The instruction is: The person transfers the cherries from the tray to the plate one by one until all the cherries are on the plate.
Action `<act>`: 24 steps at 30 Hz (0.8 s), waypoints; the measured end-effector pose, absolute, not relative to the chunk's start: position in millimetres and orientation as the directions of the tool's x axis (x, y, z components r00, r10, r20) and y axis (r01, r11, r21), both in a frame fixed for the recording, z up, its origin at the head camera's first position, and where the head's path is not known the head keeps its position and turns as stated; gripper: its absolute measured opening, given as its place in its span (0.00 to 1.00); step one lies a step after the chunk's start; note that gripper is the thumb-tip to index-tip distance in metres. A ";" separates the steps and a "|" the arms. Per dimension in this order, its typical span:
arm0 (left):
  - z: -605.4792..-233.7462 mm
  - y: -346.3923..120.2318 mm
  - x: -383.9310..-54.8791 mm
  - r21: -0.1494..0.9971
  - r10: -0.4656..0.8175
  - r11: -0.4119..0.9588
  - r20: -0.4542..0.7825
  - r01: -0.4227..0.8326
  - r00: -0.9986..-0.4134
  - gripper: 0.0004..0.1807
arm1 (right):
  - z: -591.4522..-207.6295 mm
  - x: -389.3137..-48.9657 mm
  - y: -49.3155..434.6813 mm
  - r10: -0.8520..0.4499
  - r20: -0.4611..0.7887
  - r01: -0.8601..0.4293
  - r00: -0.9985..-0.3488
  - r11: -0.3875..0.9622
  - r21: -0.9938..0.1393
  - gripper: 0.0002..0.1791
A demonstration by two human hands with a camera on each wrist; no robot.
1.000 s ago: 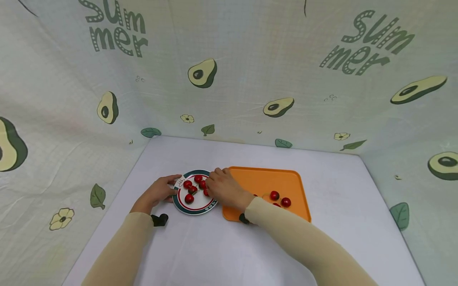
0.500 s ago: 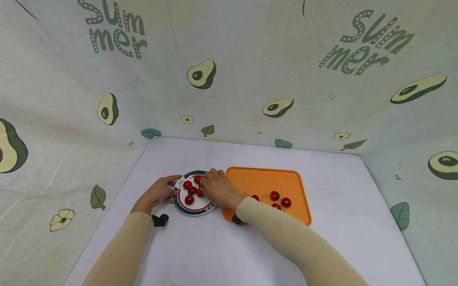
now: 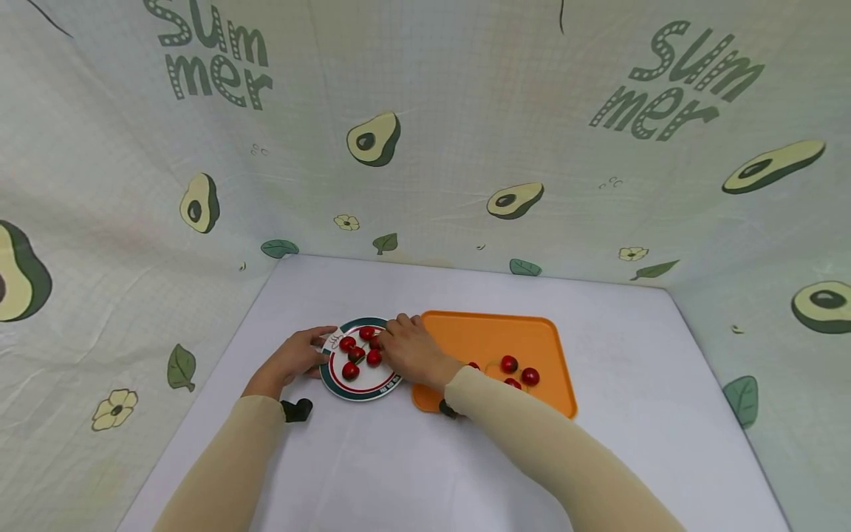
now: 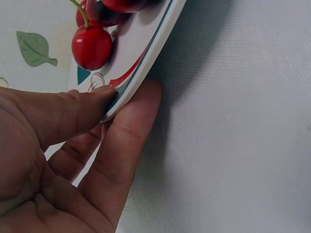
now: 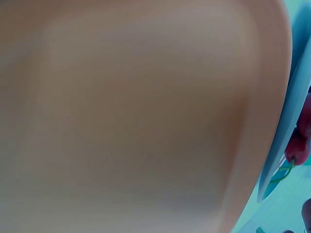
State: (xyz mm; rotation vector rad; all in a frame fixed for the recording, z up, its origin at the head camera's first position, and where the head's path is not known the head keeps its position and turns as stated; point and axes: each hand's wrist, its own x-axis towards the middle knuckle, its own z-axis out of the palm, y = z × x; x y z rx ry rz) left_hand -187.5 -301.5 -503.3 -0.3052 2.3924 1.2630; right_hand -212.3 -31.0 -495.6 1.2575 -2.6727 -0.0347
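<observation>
As the L hand (image 3: 292, 356) pinches the L rim of the plate (image 3: 359, 395), its thumb lies on top & a finger tucks underneath, so that grip's narrow. Plate = round, smooth, glossy: white centre, red ring, dark-green band w/ small pale marks. On it sit approx. six cherries (image 3: 350, 371), rounded, shiny, deep red, at least one w/ a thin green stem. R hand (image 3: 414, 351) is over the plate's R side, fingertips down by a cherry; can't tell if it's holding one, as the back of the hand hides them. Just R of plate: the tray (image 3: 479, 336), orange, shallow, smooth, rounded corners, raised lip, w/ a few other cherries (image 3: 530, 377), one partly hidden by the R sleeve (image 3: 552, 458), which is beige & plain. Table cloth (image 4: 243, 160) is white w/ fine woven grain, per L wrist cam. Backdrop fabric (image 3: 439, 89) is pale, slightly wrinkled, printed w/ avocados, leaves, flowers & "summer" lettering. Small black pc. (image 3: 297, 410) shows at the L cuff.
</observation>
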 end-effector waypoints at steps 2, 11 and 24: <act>-504.0 -301.5 -188.1 0.732 0.000 0.567 -0.459 -0.378 -0.888 0.38 | -495.9 -212.5 -28.5 -0.767 0.158 -0.762 -0.622 0.640 0.104 0.16; -503.8 -298.6 -187.6 0.726 -0.011 0.567 -0.465 -0.389 -0.885 0.38 | -494.4 -212.4 -12.3 -0.756 0.173 -0.756 -0.631 0.650 0.080 0.18; -503.2 -294.6 -186.3 0.710 -0.029 0.592 -0.453 -0.381 -0.891 0.38 | -483.7 -204.2 66.3 -0.727 0.172 -0.734 -0.664 0.678 0.034 0.17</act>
